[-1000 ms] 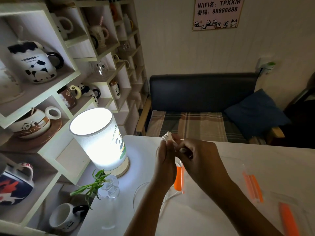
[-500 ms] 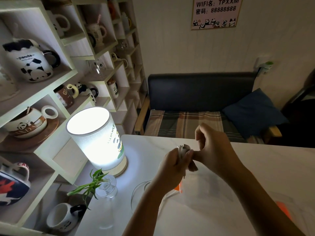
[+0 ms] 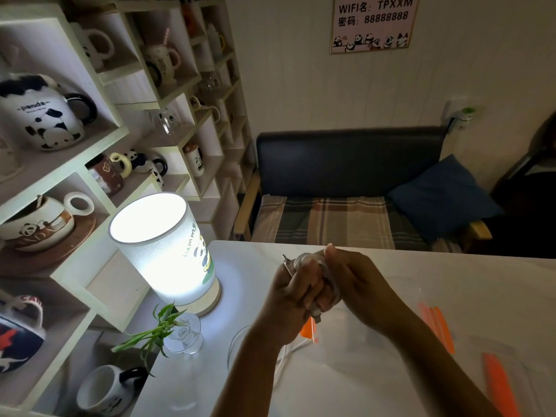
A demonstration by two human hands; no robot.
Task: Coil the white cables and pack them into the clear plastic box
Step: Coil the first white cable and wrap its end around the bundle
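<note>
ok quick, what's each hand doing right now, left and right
Left hand: closed around the coiled white cable, a plug end poking out on top.
Right hand: closed, fingers pinching the same cable bundle from the other side.

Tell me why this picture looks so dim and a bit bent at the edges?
Head view: the lit lamp is blown out white and is the main light, leaving the left hand, right hand and coiled white cable dark; the wide lens bows the shelves; the clear plastic box is smeared by blur.
</note>
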